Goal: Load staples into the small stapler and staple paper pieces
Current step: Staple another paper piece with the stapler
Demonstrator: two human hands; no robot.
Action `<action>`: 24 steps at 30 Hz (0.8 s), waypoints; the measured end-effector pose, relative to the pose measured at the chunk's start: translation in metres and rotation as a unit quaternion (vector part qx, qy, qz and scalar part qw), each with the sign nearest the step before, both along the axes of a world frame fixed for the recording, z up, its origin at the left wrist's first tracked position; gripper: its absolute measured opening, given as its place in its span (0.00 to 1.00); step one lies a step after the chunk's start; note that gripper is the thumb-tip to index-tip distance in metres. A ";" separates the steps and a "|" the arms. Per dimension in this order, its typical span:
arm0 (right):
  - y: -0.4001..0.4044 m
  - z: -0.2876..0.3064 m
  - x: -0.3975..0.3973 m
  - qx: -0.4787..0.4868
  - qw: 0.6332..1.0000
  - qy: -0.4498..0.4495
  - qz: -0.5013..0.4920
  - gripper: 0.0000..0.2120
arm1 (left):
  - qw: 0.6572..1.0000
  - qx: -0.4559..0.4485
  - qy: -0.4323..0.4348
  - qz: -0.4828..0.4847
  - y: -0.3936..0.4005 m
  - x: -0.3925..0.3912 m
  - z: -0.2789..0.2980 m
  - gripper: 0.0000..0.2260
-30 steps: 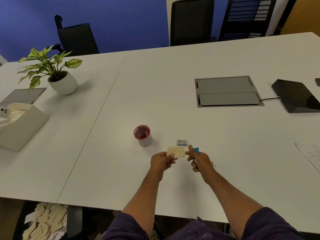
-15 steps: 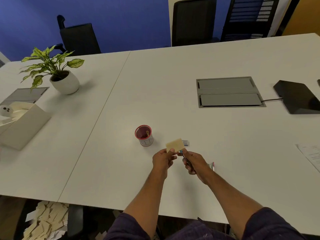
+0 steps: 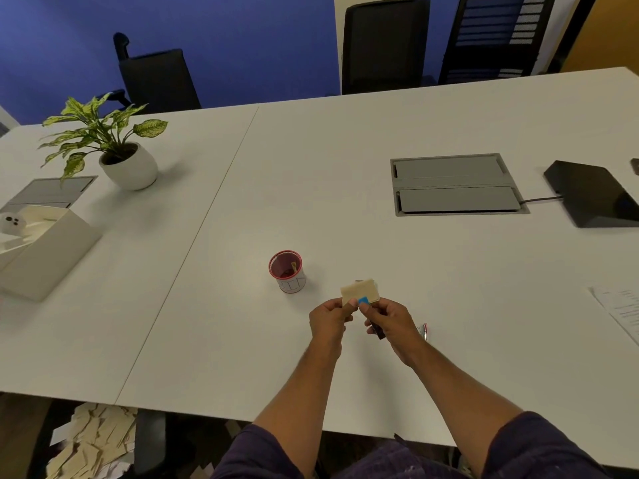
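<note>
A small beige paper piece (image 3: 359, 289) is held up above the table near its front middle. My left hand (image 3: 328, 321) pinches its lower left edge. My right hand (image 3: 389, 321) grips a small stapler (image 3: 363, 301), blue at the tip and dark at the back; the blue tip lies over the paper's lower edge. The small box of staples seen earlier on the table is now almost hidden behind the paper.
A small red-rimmed cup (image 3: 287, 271) stands left of the paper. A small red and silver item (image 3: 423, 330) lies right of my right hand. A potted plant (image 3: 121, 150), white box (image 3: 45, 254), grey cable hatch (image 3: 453, 184), black device (image 3: 594, 195) and printed sheet (image 3: 619, 305) sit further out.
My right hand brought the stapler from the paper's right side to its lower edge. The paper tipped up and now covers the staple box behind it.
</note>
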State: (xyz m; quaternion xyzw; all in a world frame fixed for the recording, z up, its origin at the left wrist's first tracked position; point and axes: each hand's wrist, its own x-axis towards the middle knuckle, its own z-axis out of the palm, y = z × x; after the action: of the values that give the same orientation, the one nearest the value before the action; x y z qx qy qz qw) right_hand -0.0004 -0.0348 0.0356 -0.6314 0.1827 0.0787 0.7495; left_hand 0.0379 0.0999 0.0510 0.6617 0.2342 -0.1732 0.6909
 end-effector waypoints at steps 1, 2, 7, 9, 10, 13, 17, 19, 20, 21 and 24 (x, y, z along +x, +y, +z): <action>0.000 0.000 0.000 -0.002 1.000 -0.003 -0.003 0.13 | 1.000 0.004 0.000 -0.001 -0.001 -0.001 0.000 0.06; 0.000 0.000 0.000 -0.002 1.000 -0.005 -0.006 0.13 | 1.000 0.007 0.000 -0.004 -0.001 -0.001 0.000 0.06; 0.000 -0.001 0.000 0.021 0.999 -0.013 -0.022 0.15 | 1.000 0.025 -0.004 -0.016 -0.002 -0.004 0.000 0.05; 0.000 -0.001 -0.001 0.041 0.999 -0.010 -0.027 0.16 | 0.999 0.034 -0.009 -0.021 -0.002 -0.004 0.000 0.05; 0.000 -0.001 -0.001 0.048 0.998 -0.006 -0.031 0.17 | 0.999 0.037 -0.011 -0.024 -0.001 -0.003 0.000 0.05; -0.001 -0.001 -0.001 0.054 0.998 0.007 -0.035 0.17 | 0.999 0.038 -0.014 -0.034 0.000 -0.003 0.000 0.05; -0.001 0.004 -0.001 0.034 0.999 0.020 -0.030 0.21 | 0.998 0.043 -0.002 -0.038 0.001 0.001 -0.003 0.05; -0.002 0.007 -0.001 0.006 0.999 0.031 -0.027 0.17 | 0.998 0.047 0.012 -0.043 0.002 0.003 -0.005 0.08; -0.003 0.008 -0.002 -0.005 0.999 0.034 -0.027 0.15 | 0.998 0.048 0.018 -0.046 0.003 0.003 -0.007 0.09; -0.003 0.008 -0.002 -0.013 0.999 0.036 -0.028 0.13 | 0.997 0.050 0.023 -0.050 0.004 0.003 -0.009 0.10; -0.003 0.005 -0.001 -0.028 0.998 0.040 -0.028 0.14 | 0.998 0.034 0.031 -0.048 0.004 0.003 -0.011 0.13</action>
State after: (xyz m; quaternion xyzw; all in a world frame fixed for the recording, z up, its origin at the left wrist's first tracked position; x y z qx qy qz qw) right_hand -0.0017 -0.0377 0.0404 -0.6429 0.2328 0.0777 0.7255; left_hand 0.0408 0.1038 0.0403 0.6895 0.2296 -0.2184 0.6513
